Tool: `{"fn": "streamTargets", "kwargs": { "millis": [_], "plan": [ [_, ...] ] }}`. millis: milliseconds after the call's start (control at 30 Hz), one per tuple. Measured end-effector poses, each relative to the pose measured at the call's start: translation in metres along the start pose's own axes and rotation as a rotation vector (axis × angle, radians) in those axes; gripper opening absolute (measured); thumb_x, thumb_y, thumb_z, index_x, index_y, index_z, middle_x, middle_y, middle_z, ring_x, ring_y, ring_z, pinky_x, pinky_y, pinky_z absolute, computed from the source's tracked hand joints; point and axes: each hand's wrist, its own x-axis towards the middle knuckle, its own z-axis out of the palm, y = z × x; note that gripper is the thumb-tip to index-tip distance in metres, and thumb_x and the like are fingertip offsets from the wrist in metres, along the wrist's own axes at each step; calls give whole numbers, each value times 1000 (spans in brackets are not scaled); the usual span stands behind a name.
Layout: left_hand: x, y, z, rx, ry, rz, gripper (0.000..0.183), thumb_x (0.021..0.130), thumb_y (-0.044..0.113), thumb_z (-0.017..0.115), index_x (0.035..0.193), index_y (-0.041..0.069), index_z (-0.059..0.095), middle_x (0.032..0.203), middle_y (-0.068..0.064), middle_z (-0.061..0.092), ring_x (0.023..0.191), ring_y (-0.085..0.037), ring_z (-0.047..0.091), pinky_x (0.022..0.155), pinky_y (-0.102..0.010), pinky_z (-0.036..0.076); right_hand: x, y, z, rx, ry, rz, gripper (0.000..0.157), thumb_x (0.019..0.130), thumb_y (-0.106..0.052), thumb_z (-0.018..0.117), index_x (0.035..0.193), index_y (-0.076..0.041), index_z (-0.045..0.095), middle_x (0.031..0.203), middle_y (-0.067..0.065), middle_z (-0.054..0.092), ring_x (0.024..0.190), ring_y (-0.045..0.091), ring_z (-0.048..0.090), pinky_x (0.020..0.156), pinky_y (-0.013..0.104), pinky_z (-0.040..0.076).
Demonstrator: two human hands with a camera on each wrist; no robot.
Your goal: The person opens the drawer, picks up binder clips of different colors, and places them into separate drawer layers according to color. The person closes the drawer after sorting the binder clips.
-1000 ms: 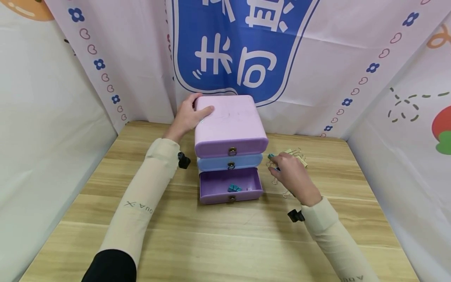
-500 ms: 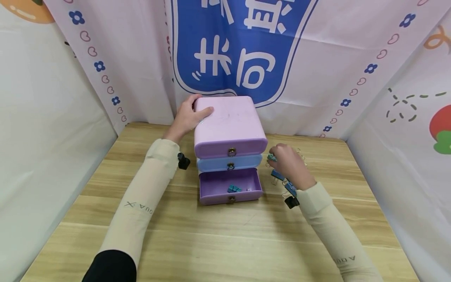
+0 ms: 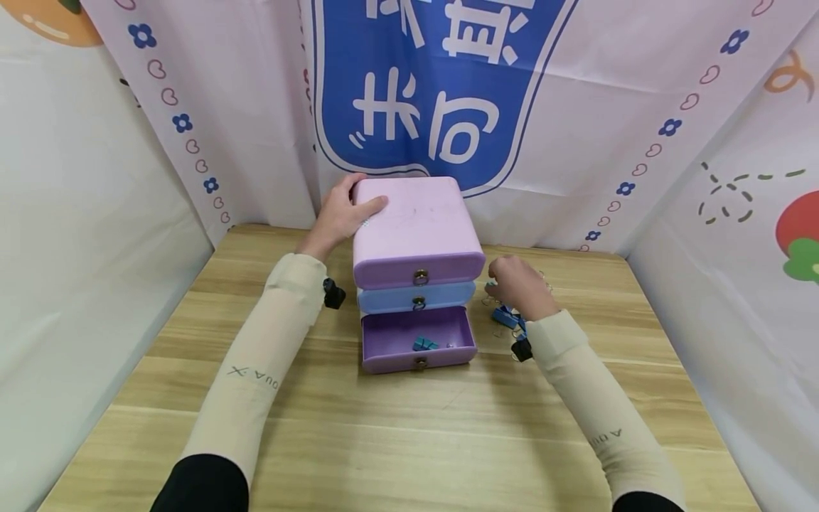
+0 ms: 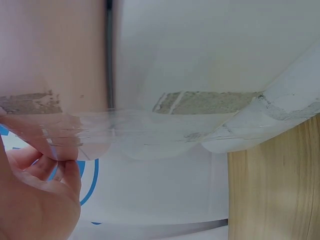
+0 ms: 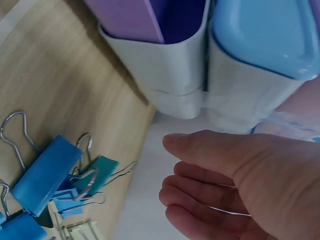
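Note:
A small three-drawer desktop organizer (image 3: pixel 412 224) with a pink top stands on the table. My left hand (image 3: pixel 338 213) grips its rear left edge, thumb on top; the left wrist view shows the fingertips bent against that edge. The purple bottom drawer (image 3: pixel 419 363) is pulled out, with teal binder clips (image 3: pixel 424 343) inside. Right of the organizer, my right hand (image 3: pixel 520 288) hovers over a pile of clips. In the right wrist view its fingers are loosely bent and hold nothing visible. Blue binder clips (image 5: pixel 46 176) and a teal binder clip (image 5: pixel 101 175) lie beside it.
Pale yellow binder clips (image 5: pixel 84 231) lie partly cut off at the frame's bottom edge. The blue middle drawer (image 3: pixel 444 296) is closed. Behind the wooden table (image 3: pixel 409 441) hangs a printed cloth (image 3: pixel 550 135), with white cloth walls at both sides.
My right hand has shifted slightly away from me and its wrist to the left, uncovering blue binder clips. The teal clip near its fingertips is now mostly covered. My left hand stays put.

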Motion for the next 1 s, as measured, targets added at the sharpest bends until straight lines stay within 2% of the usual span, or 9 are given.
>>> {"fn": "streamTargets", "kwargs": {
  "millis": [200,333,433,600,767,867,1000],
  "plan": [
    [0,-1,1,-7,-4,-4,87,94,57,70,164,17,36,168,-9,40,146,-29,44,125,-50,36,11,6,13,-3,-30,27,18,90,-5,78,77,-4,66,72,5,61,64,18,51,58,31,44],
    [0,-1,1,-11,-2,-4,88,94,58,71,164,17,36,168,-9,40,146,-29,44,125,-50,36,17,8,19,-12,-24,38,31,87,0,75,68,-9,52,66,1,45,60,18,42,54,31,35],
    [0,-1,1,-12,-4,0,88,94,58,71,164,16,36,168,-10,40,145,-30,45,125,-50,37,20,11,22,-17,-23,61,36,82,4,71,64,-12,44,64,0,40,59,18,40,52,32,33],
    [0,0,1,-15,-4,6,88,94,57,71,163,15,36,167,-10,41,144,-30,45,124,-50,38,26,15,29,-15,-41,95,32,78,7,68,64,-11,46,65,3,49,61,21,47,54,34,41],
    [0,0,1,-14,2,8,87,94,57,71,163,15,37,166,-10,42,144,-30,46,124,-50,38,30,18,35,-27,-50,127,20,83,5,70,71,-6,58,76,12,66,68,25,60,60,39,54],
    [0,0,1,-11,1,8,87,94,57,71,163,16,37,167,-10,42,144,-29,45,124,-49,38,31,19,36,-75,-19,102,16,89,6,65,75,-2,63,82,18,71,71,29,67,64,44,59],
    [0,-1,1,-8,1,0,87,94,57,70,163,16,36,168,-9,41,145,-29,45,125,-49,37,32,19,31,-111,26,65,23,94,9,59,73,-1,64,79,17,70,69,28,64,63,43,57]
  ]
}}
